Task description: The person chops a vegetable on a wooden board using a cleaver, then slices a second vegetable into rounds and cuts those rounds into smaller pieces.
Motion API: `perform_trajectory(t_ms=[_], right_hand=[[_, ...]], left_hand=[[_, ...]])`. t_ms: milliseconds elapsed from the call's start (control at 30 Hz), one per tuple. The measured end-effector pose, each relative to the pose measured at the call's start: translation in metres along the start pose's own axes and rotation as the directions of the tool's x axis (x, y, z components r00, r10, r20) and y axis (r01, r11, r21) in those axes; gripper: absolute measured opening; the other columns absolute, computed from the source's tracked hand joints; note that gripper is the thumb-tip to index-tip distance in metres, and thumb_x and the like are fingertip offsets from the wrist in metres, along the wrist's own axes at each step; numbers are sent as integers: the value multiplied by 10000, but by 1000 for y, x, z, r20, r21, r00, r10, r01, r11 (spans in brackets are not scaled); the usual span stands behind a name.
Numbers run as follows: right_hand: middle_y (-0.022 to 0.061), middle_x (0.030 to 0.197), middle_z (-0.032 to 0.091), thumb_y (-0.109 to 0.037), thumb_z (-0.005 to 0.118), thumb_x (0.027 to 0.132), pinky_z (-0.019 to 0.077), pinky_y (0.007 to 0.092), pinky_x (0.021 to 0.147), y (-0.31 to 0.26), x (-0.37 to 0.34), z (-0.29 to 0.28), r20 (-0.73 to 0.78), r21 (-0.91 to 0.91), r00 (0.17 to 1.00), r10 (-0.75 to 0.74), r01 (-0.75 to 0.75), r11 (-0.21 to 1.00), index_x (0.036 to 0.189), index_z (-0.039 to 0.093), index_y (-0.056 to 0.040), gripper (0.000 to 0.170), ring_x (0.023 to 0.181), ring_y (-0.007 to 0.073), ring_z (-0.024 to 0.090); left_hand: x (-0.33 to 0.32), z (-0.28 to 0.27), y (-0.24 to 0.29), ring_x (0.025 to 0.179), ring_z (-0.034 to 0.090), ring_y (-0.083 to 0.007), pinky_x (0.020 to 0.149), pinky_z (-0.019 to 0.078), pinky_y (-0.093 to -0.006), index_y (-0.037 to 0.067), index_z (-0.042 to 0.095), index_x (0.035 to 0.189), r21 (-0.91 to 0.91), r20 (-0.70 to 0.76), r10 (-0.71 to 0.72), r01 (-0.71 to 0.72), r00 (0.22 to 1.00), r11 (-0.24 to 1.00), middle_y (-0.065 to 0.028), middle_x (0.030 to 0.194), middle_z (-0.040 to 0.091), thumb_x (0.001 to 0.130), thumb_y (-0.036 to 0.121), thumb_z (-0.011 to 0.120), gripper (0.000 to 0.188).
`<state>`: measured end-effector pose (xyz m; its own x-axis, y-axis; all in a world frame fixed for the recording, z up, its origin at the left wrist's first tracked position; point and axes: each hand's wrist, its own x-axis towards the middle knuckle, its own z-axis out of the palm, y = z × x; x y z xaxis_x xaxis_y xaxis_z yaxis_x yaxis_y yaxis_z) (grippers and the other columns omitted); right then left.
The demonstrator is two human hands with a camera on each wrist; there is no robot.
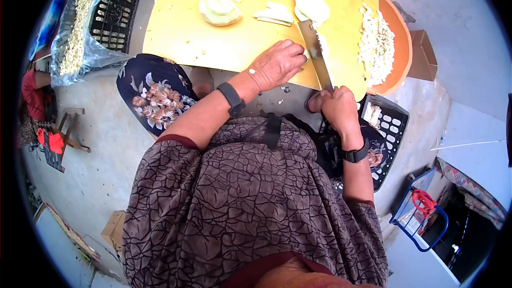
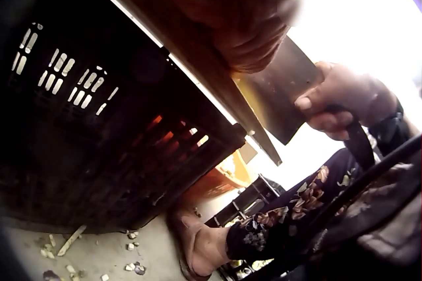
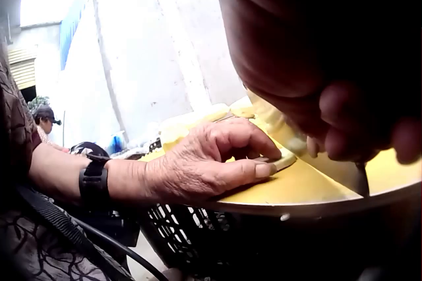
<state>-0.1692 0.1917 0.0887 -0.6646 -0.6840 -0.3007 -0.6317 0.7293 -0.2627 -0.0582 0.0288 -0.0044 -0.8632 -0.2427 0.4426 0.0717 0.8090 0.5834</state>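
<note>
Starting at the person's near side, we have the right hand (image 1: 341, 111) just past the board's near edge, fingers wrapped fully round the handle of a cleaver (image 1: 316, 50). Left hand (image 1: 280, 64): thumb and fingers nearly closed, pinching a pale vegetable strip (image 3: 285, 161) flat on the yellow cutting board (image 1: 181, 32), right beside the blade. Whether the edge is already in the strip, we can't tell.

Slicing seems to be the step. For a good cut we'd tuck those fingertips back, keep the thumb behind them, hold the blade upright and feed the strip in small, even shifts. Main risk, in our view: the left fingertips sit very close to the steel.

Edges: work is right at the near rim, with floral trousers (image 1: 160, 93) just below on the left, so we'd move the strip further in. Farther in, stacked slices (image 1: 274, 13) and round slices (image 1: 312, 8) crowd the cleaver's far end; a larger pale-green chunk (image 1: 218, 8) sits left of them. Best open room: the bare front-left board. On the right, diced pieces (image 1: 376, 42) heap by the orange basin (image 1: 404, 48); exact board limit there unclear.
</note>
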Motion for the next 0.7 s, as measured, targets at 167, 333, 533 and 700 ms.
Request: perform_trajectory(t_ms=[167, 333, 533, 700], right_hand=[[296, 709, 616, -198, 649, 845, 517, 480, 681, 4, -4, 2, -69, 92, 997, 20, -13, 996, 718, 669, 59, 287, 725, 458, 636], [286, 698, 618, -204, 647, 852, 515, 479, 688, -7, -19, -18, -47, 22, 999, 11, -10, 1000, 728, 676, 61, 294, 723, 456, 634], [295, 759, 636, -198, 662, 854, 520, 484, 717, -1, -25, -13, 52, 2, 998, -28, 28, 1000, 756, 679, 64, 280, 762, 448, 646], [307, 755, 635, -187, 663, 852, 523, 483, 734, 1, -16, 1, 35, -43, 999, -36, 37, 998, 727, 666, 79, 294, 785, 447, 653]], left_hand=[[-2, 0, -2, 968, 563, -279, 887, 488, -366, 35, 644, 977, -28, -3, 17, -17, 1000, 999, -91, 1014, 591, 796, 39, 659, 182], [-1, 2, -2, 957, 567, -276, 867, 498, -361, 26, 641, 950, -16, -10, 76, -76, 997, 997, -95, 993, 593, 790, 37, 647, 160], [0, -2, 2, 949, 568, -272, 864, 502, -359, 23, 643, 936, 36, 19, 79, -79, 997, 996, -97, 974, 592, 805, 50, 616, 137], [0, 1, 0, 946, 570, -277, 862, 501, -360, 21, 645, 931, -5, 26, 58, -58, 998, 998, -102, 975, 592, 794, 40, 626, 139]])
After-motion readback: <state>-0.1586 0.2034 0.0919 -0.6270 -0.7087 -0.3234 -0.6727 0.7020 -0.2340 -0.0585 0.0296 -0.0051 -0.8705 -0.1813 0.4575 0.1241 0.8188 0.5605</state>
